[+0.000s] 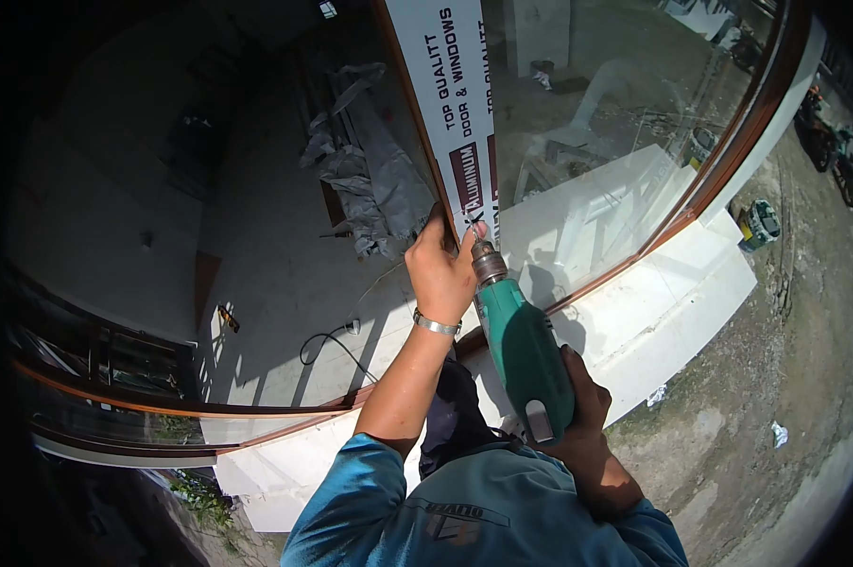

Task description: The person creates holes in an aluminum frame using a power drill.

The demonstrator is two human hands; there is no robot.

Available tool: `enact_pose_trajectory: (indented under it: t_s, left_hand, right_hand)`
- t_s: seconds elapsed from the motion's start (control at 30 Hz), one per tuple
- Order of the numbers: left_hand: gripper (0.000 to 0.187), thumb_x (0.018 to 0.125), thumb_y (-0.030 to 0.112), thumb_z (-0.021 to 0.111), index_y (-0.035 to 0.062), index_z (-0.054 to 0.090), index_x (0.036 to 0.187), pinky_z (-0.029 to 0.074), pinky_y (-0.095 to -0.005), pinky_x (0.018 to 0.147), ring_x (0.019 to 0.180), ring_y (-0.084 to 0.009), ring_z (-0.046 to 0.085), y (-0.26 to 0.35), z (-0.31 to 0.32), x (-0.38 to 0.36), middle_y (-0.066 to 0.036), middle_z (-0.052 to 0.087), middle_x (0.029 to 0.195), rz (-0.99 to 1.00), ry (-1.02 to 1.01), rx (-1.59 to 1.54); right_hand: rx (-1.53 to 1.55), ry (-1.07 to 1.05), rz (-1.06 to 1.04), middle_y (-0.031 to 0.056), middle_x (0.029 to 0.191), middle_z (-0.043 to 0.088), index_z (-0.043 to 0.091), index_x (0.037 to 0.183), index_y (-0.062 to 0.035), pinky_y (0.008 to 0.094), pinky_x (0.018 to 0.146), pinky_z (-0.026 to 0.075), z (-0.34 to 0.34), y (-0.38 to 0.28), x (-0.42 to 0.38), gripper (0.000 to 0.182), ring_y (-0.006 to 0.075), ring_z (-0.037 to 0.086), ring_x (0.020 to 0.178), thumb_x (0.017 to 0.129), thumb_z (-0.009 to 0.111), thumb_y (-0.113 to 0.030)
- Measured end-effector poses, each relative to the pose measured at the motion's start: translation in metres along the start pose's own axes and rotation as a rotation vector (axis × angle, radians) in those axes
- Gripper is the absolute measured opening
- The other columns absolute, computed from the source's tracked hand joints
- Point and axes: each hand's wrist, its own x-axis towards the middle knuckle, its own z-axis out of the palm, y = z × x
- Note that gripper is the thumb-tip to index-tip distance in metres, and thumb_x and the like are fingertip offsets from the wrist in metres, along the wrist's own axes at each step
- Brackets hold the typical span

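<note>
My right hand (585, 402) is wrapped round the handle of a green power drill (525, 354). The drill's metal chuck (489, 264) points away from me at the door frame (457, 113), an upright covered in white protective film with printed lettering. My left hand (440, 269) grips the edge of this upright just left of the chuck, its fingers partly hidden behind the edge. The thumb side lies close to the chuck. Whether the drill's tip touches the frame is hard to make out.
A glass pane (587, 142) in a brown frame stands to the right. Wrapped long pieces (365, 180) lie on the floor inside, beyond the opening. A black cable (327, 338) curls on the floor at left. A bucket (759, 225) stands outside on the right.
</note>
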Motion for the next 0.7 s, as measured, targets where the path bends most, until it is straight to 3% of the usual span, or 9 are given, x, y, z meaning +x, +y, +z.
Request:
enact_pose_trajectory:
  t_s: [0.33,0.43,0.6,0.7]
  left_hand:
    - [0.032,0.082,0.012,0.074,-0.0029,0.063,0.108,0.047,-0.0335,0.054,0.054,-0.0255,0.059,0.011,0.0,0.004,-0.017,0.068,0.078,0.106,0.08,-0.034]
    - [0.032,0.082,0.011,0.074,-0.0035,0.063,0.108,0.05,-0.0341,0.059,0.061,-0.0298,0.065,0.021,-0.004,0.004,-0.019,0.069,0.081,0.0,0.012,-0.01]
    - [0.031,0.084,0.01,0.072,-0.004,0.062,0.11,0.053,-0.0347,0.065,0.072,-0.0328,0.07,0.011,0.001,0.002,-0.021,0.069,0.084,0.091,0.059,-0.054]
    - [0.032,0.085,0.011,0.072,-0.0041,0.062,0.111,0.053,-0.035,0.068,0.076,-0.0333,0.071,0.014,0.001,0.002,-0.022,0.069,0.086,0.039,0.057,-0.09]
  right_hand:
    - [-0.08,0.01,-0.035,0.0235,0.096,0.068,0.044,0.136,0.004,0.0374,0.067,0.058,0.003,0.002,0.002,0.074,0.0327,0.072,0.077,0.074,0.078,-0.018]
    - [-0.089,-0.034,-0.014,0.0228,0.1,0.069,0.039,0.138,0.0077,0.0373,0.068,0.058,-0.001,-0.004,0.005,0.072,0.0333,0.073,0.08,0.079,0.071,-0.018]
    - [-0.138,-0.077,-0.062,0.0219,0.095,0.069,0.041,0.137,0.0065,0.0362,0.066,0.058,-0.007,-0.01,0.008,0.073,0.0327,0.072,0.078,0.077,0.075,-0.018]
    - [-0.201,-0.12,-0.1,0.0206,0.092,0.069,0.042,0.137,0.005,0.0353,0.064,0.057,-0.008,-0.003,0.006,0.074,0.0309,0.072,0.075,0.076,0.077,-0.019]
